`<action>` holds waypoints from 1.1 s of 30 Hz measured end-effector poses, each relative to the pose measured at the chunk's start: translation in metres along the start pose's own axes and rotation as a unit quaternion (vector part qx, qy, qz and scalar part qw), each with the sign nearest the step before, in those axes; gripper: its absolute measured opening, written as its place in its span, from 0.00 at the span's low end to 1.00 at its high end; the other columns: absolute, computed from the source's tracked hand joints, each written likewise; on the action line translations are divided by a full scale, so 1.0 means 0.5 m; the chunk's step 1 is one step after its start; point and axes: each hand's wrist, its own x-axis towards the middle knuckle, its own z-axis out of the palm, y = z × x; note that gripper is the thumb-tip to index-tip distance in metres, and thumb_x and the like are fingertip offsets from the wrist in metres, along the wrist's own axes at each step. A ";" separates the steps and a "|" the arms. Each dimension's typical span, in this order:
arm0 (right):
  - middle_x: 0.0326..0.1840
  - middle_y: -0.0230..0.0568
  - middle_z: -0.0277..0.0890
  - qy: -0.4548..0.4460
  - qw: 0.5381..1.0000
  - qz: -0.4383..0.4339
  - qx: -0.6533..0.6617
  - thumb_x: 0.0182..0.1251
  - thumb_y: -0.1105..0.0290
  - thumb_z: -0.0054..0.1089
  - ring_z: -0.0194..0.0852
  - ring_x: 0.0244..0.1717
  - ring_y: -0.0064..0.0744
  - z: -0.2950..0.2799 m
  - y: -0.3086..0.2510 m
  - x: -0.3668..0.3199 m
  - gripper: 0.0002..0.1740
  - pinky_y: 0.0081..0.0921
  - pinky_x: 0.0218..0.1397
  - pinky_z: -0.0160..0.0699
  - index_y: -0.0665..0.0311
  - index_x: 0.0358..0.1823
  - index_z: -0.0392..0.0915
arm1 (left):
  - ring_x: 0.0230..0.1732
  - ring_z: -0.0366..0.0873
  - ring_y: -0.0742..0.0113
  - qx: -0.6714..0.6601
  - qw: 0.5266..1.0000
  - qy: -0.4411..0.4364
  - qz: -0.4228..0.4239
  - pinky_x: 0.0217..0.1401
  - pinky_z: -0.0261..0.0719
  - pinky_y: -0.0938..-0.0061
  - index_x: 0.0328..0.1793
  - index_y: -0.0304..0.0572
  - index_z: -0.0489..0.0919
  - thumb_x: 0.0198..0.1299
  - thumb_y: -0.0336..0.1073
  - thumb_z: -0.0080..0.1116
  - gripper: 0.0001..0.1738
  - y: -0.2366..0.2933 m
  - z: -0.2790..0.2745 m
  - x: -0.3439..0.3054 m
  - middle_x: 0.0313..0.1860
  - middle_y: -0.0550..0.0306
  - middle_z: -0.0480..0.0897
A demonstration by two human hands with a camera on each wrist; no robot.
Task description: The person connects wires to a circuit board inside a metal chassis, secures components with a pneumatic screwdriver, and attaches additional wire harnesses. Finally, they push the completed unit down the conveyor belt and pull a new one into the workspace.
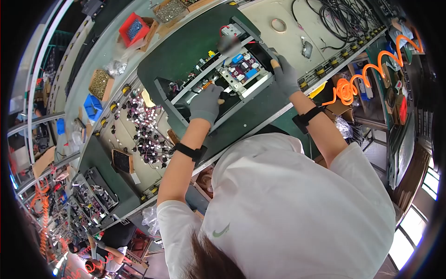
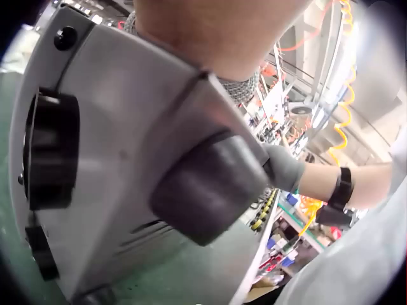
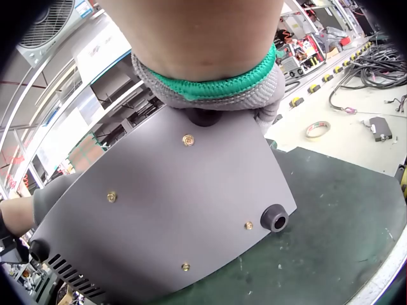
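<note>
Head view: the left hand in a grey knitted glove (image 1: 205,105) bends over the near edge of an open grey metal chassis (image 1: 245,99), thumb apart, gripping it (the fingertips are hidden, so I can't tell how tightly they close). The right hand in a matching glove (image 1: 285,78) clasps the right end, partly curled, thumb over the rim. Between them the chassis rests on a dark green board (image 1: 155,60), populated circuit boards (image 1: 242,69) inside.

Smooth grey sheet metal fills the right wrist view, dotted with brass-coloured screws (image 3: 188,140); the left wrist view catches a chunky black foot (image 2: 210,187).

Beyond, a red plastic bin (image 1: 124,32) holds blue bits, and a cardboard box (image 1: 110,88) holds small brassy pieces.
</note>
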 end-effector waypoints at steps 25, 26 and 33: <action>0.50 0.47 0.75 0.027 0.999 -0.003 0.022 0.65 0.58 0.50 0.73 0.51 0.48 0.015 0.023 0.002 0.20 0.33 0.53 0.70 0.56 0.56 0.71 | 0.32 0.79 0.57 -0.372 0.885 0.060 -0.274 0.37 0.74 0.65 0.44 0.35 0.80 0.63 0.47 0.47 0.21 -0.001 0.057 0.120 0.32 0.48 0.81; 0.50 0.47 0.75 0.023 0.999 0.009 0.028 0.65 0.58 0.50 0.73 0.50 0.48 0.013 0.021 -0.001 0.20 0.33 0.53 0.70 0.55 0.56 0.71 | 0.25 0.77 0.62 -0.482 0.815 0.061 -0.316 0.30 0.73 0.68 0.41 0.34 0.80 0.63 0.45 0.50 0.20 0.004 0.055 0.118 0.24 0.51 0.80; 0.48 0.47 0.76 0.044 0.999 -0.016 0.007 0.64 0.59 0.50 0.74 0.49 0.48 0.022 0.031 0.003 0.19 0.34 0.52 0.71 0.54 0.56 0.71 | 0.17 0.70 0.68 -0.553 0.749 0.085 -0.357 0.23 0.66 0.70 0.30 0.30 0.79 0.62 0.45 0.52 0.21 0.021 0.034 0.126 0.17 0.55 0.76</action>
